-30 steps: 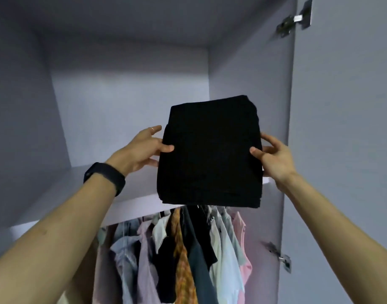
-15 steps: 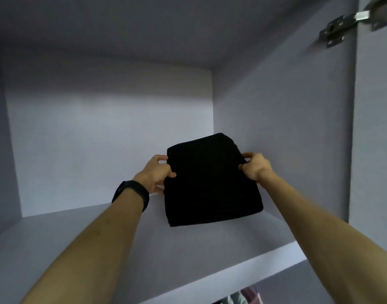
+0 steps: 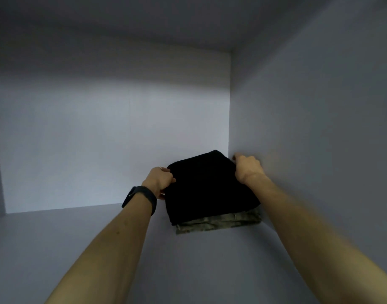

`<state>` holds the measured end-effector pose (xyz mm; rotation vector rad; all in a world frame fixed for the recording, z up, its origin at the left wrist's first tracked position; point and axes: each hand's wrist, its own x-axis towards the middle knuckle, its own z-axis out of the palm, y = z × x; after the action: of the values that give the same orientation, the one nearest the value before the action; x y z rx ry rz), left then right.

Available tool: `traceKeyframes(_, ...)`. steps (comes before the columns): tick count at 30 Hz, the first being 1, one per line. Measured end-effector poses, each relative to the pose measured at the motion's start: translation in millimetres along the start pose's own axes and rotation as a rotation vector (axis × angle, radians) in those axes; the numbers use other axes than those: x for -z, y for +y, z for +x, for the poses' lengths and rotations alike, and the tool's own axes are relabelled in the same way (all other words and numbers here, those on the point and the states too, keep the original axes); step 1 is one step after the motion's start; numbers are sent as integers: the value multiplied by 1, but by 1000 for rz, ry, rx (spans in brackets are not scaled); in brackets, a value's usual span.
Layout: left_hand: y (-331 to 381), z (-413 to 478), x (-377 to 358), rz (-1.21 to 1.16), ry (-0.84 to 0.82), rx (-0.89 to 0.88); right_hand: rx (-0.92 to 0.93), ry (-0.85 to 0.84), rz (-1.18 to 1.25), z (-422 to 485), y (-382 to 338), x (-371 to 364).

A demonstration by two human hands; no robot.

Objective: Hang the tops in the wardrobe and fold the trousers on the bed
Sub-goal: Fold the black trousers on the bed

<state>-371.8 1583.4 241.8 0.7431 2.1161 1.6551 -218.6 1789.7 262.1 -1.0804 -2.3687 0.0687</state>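
Note:
The folded black trousers (image 3: 206, 187) lie on top of a folded camouflage garment (image 3: 221, 222) in the back right corner of the wardrobe's top shelf (image 3: 100, 249). My left hand (image 3: 160, 181), with a black band on its wrist, grips the black trousers' left edge. On the other side, my right hand (image 3: 247, 168) grips the right edge close to the side wall. Only the front strip of the camouflage garment shows under the black one.
The wardrobe's right side wall (image 3: 319, 128) stands just beside my right hand. The back wall (image 3: 111, 139) is right behind the stack. The shelf stretches bare to the left.
I carried the black trousers from in front of the shelf edge deep into the back right corner and lowered them onto the camouflage garment. The hanging tops have left the view.

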Motion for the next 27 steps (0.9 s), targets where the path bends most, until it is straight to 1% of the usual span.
traceKeyframes(2,-6,10,-2,18,33,6,16,10,-45,2,-4,-7)
traceKeyframes(4,2,12,0,110,14,-19,2,-6,-58,4,-7,-4)
traceKeyframes(5,8,12,2,231,16,-54,2,-18,-45,4,-8,-1)
traceKeyframes(7,22,16,9,529,93,-180,28,-44,-15,4,-12,7)
traceKeyframes(8,29,18,9,629,121,-241,53,-66,-3,4,-16,11)
traceKeyframes(10,40,22,3,766,72,-300,118,-94,17,5,-28,16)
traceKeyframes(12,40,28,-15,909,19,-322,196,-108,34,10,-45,11)
traceKeyframes(14,28,29,-36,1011,-42,-318,236,-205,17,15,-52,-8)
traceKeyframes(17,-9,32,-58,1009,-146,-206,143,-397,-78,17,-26,-65)
traceKeyframes(19,-25,35,-65,999,-164,-179,137,-458,-84,21,-10,-91)
traceKeyframes(21,-28,42,-64,974,-132,-158,116,-458,-39,32,-10,-99)
traceKeyframes(24,-22,51,-61,983,-125,-155,121,-445,2,33,-16,-94)
traceKeyframes(27,-17,49,-64,990,-90,-185,103,-369,7,30,-16,-90)
